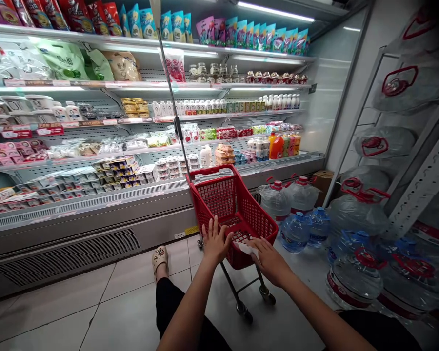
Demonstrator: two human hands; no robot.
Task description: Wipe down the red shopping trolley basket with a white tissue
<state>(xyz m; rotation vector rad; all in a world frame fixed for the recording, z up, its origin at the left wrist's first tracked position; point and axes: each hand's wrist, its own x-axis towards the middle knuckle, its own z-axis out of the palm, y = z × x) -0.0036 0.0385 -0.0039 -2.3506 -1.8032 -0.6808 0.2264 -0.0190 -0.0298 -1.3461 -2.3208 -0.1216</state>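
Note:
A red plastic shopping cart stands in front of me on dark legs with castors. My left hand is over its near left edge, palm down and fingers spread, holding nothing. Over the near right edge of the basket, my right hand grips a crumpled white piece, like tissue or paper; the thumb is hidden. Inside the basket, only the red mesh shows. A thin dark pole rises from the cart's far left corner.
An open refrigerated display runs along the left and front, its shelves stocked with pouches, tubs, bottles and jars. To the right, large water bottles stand on the floor and on a metal rack. My beige clog rests on the tiles.

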